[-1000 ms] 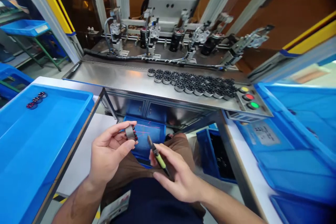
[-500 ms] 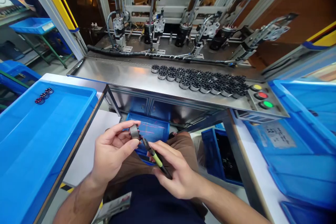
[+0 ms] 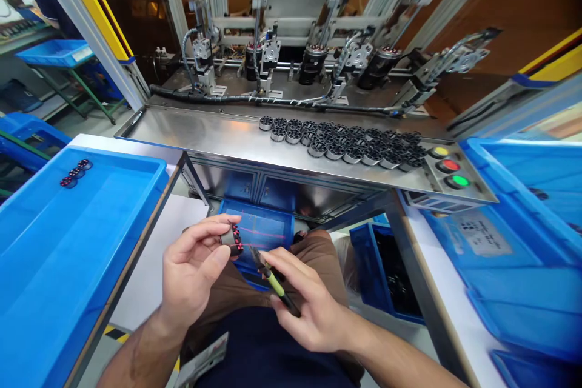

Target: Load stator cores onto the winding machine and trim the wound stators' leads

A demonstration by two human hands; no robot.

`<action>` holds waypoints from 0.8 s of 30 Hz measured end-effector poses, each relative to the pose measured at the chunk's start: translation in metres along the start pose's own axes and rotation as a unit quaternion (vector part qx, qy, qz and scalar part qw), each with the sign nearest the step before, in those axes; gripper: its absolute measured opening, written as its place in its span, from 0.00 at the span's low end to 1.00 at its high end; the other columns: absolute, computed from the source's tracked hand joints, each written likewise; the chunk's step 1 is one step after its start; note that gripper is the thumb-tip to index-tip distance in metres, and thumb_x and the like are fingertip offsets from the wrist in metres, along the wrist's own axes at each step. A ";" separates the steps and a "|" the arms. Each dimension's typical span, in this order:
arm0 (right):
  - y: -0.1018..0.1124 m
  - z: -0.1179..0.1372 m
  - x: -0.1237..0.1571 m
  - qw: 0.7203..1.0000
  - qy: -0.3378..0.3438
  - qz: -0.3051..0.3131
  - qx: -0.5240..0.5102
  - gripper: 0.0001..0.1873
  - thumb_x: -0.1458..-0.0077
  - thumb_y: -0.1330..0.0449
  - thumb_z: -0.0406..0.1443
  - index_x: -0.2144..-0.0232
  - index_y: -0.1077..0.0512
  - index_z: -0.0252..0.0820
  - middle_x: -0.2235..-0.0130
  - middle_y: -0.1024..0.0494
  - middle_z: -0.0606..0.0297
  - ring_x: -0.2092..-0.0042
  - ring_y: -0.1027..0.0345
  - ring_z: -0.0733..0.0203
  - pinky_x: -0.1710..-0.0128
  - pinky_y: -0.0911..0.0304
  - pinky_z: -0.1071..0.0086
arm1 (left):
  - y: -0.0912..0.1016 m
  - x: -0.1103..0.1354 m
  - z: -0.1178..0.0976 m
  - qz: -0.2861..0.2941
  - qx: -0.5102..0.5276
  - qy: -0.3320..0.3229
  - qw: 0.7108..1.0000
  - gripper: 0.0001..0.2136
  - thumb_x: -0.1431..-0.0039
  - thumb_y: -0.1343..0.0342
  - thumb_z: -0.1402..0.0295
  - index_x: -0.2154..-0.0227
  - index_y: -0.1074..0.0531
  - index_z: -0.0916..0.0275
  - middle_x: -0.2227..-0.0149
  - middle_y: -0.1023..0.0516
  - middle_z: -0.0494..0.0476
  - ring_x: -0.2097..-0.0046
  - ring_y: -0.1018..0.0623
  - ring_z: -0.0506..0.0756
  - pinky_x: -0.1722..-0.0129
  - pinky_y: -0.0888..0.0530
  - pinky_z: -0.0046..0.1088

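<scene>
Between the thumb and fingers of my left hand (image 3: 193,270) is a motor stator (image 3: 229,239), a short grey cylinder with red windings around its face, which points to the right. My right hand (image 3: 307,300) grips a pair of pliers (image 3: 276,284) with green and black handles. The plier jaws sit just right of the stator, apart from its body. A thin wire seems to run from the stator towards the jaws; whether they hold it I cannot tell.
Rows of black-and-grey stators (image 3: 352,142) stand on the metal ledge (image 3: 195,127), beside yellow, red and green buttons (image 3: 460,180). Behind is a machine with several clamps (image 3: 313,63). Left, a blue tray (image 3: 113,194) holds three red-wound stators (image 3: 76,173). Blue bins (image 3: 370,267) stand right and below.
My left hand has turned the stator so its red-wound face shows more. The pliers have drawn back slightly right and down from it. The whole view has shifted a little.
</scene>
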State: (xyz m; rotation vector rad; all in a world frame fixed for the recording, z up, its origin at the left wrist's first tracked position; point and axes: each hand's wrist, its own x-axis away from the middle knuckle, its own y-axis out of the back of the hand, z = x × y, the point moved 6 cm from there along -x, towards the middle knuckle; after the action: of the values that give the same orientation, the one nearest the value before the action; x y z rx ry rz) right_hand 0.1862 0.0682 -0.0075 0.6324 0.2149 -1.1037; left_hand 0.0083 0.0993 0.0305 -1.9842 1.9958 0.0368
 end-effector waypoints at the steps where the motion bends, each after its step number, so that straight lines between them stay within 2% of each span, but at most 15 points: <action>1: -0.001 0.001 0.000 1.000 0.006 0.004 -0.007 0.41 0.51 0.45 0.25 0.34 0.44 0.44 0.49 0.27 0.52 0.49 0.29 0.53 0.52 0.27 0.61 | 0.000 0.000 -0.002 -0.009 -0.011 -0.013 1.000 0.10 0.41 0.39 0.74 0.58 0.21 0.57 0.51 0.19 0.62 0.50 0.19 0.60 0.60 0.18 0.30; 5: -0.002 0.003 -0.003 1.000 0.018 0.008 -0.018 0.43 0.52 0.45 0.24 0.33 0.45 0.44 0.49 0.27 0.52 0.47 0.30 0.51 0.51 0.27 0.59 | -0.001 0.002 -0.007 -0.024 -0.041 -0.047 0.998 0.11 0.42 0.40 0.77 0.59 0.20 0.58 0.53 0.18 0.61 0.47 0.20 0.59 0.49 0.21 0.35; 14: -0.001 0.005 -0.007 1.000 0.027 0.000 -0.008 0.44 0.53 0.45 0.23 0.34 0.45 0.45 0.52 0.26 0.54 0.51 0.28 0.54 0.57 0.26 0.65 | -0.004 0.004 -0.012 -0.008 -0.092 -0.083 0.992 0.12 0.41 0.41 0.79 0.58 0.21 0.58 0.52 0.18 0.60 0.48 0.20 0.58 0.49 0.21 0.34; 20: 0.000 0.005 -0.006 0.999 0.040 -0.004 0.012 0.43 0.53 0.46 0.24 0.34 0.44 0.45 0.58 0.24 0.57 0.56 0.26 0.55 0.62 0.27 0.66 | -0.004 0.004 -0.011 -0.005 -0.105 -0.078 0.991 0.11 0.42 0.40 0.79 0.59 0.21 0.59 0.52 0.18 0.61 0.48 0.20 0.58 0.51 0.21 0.34; 24: 0.001 0.002 -0.006 1.000 0.015 -0.011 0.024 0.40 0.50 0.46 0.25 0.34 0.43 0.45 0.59 0.24 0.58 0.58 0.26 0.56 0.63 0.27 0.66 | -0.004 0.006 -0.012 0.008 -0.111 -0.083 0.990 0.12 0.43 0.40 0.79 0.58 0.21 0.58 0.52 0.18 0.61 0.48 0.20 0.58 0.53 0.20 0.33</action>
State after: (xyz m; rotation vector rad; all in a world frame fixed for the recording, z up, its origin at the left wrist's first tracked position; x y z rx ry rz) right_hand 0.1843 0.0714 -0.0026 0.6915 0.2219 -1.1232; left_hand 0.0101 0.0905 0.0411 -2.0222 1.9722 0.4312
